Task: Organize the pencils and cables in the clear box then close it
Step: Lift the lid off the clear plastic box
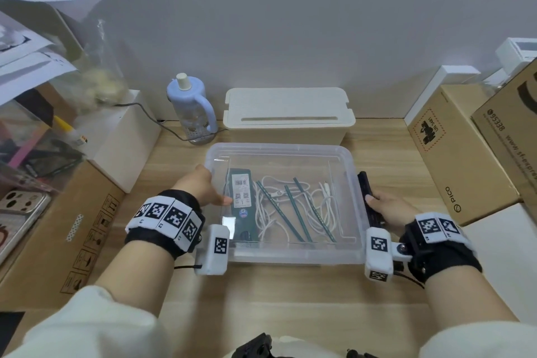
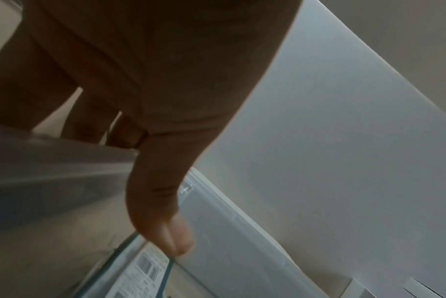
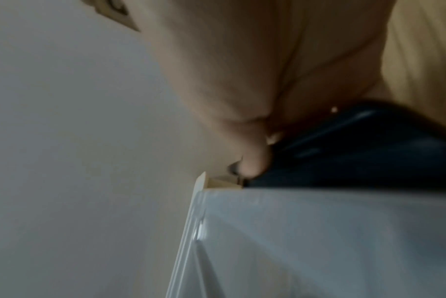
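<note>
The clear box (image 1: 279, 149) sits mid-desk with its see-through lid (image 2: 242, 231) lying on top. Through it I see a green pencil case (image 1: 241, 197) with a barcode label, several green pencils (image 1: 299, 213) and tangled white cables (image 1: 266, 212). My left hand (image 1: 203, 186) grips the box's left edge, its thumb (image 2: 163, 211) pressing on the lid and its fingers curled over the side. My right hand (image 1: 386, 209) grips the black latch (image 1: 364, 186) on the right edge, with its thumb (image 3: 252, 161) on top. The left edge under my palm is hidden.
Behind the clear box stand a white lidded bin (image 1: 287, 113) and a pale blue bottle (image 1: 191, 107). Cardboard boxes (image 1: 453, 154) crowd the right side; another carton (image 1: 72, 227) and a phone (image 1: 17, 212) lie left. Bare wooden desk (image 1: 276, 299) lies in front.
</note>
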The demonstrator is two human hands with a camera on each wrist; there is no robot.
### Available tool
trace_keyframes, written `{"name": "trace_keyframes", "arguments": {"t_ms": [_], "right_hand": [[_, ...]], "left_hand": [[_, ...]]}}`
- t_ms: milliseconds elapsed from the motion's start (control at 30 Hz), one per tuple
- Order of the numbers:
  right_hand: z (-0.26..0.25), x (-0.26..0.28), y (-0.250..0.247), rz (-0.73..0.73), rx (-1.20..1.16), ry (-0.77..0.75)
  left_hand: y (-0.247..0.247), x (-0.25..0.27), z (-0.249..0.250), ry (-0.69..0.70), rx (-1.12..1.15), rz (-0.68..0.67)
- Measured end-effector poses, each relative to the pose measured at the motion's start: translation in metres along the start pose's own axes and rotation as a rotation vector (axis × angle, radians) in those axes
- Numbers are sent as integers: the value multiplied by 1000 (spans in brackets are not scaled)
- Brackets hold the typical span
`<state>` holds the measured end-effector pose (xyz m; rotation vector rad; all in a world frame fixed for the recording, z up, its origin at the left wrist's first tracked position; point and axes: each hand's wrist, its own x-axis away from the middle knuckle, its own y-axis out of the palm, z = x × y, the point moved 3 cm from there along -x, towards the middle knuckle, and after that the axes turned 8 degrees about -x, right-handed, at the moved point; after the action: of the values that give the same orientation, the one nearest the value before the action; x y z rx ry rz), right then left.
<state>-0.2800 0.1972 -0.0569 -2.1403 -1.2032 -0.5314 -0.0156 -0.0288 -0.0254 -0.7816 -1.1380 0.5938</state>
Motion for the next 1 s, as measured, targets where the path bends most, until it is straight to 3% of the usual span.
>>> {"name": "trace_keyframes", "arguments": {"t_ms": [100,200,533,633,700,833,1000], "right_hand": [[-20,7,-1,115,235,-62],[-36,16,11,60,391,-86],[-41,28,20,80,250,-52],[-53,41,22,62,114,-165],[-62,50,26,26,64,-215],[-72,64,35,-43,316,-321],[-86,93,38,-122,467,-429]], "left_hand": [[-1,2,-3,-6,72,-6],[-1,3,-9,-30,184,-19],[-7,14,-17,4,438,-28],[-16,20,-15,83,526,38],[-26,30,-9,136,704,54],[-45,52,5,273,1135,-162],[-55,61,17,424,1245,-205]]}}
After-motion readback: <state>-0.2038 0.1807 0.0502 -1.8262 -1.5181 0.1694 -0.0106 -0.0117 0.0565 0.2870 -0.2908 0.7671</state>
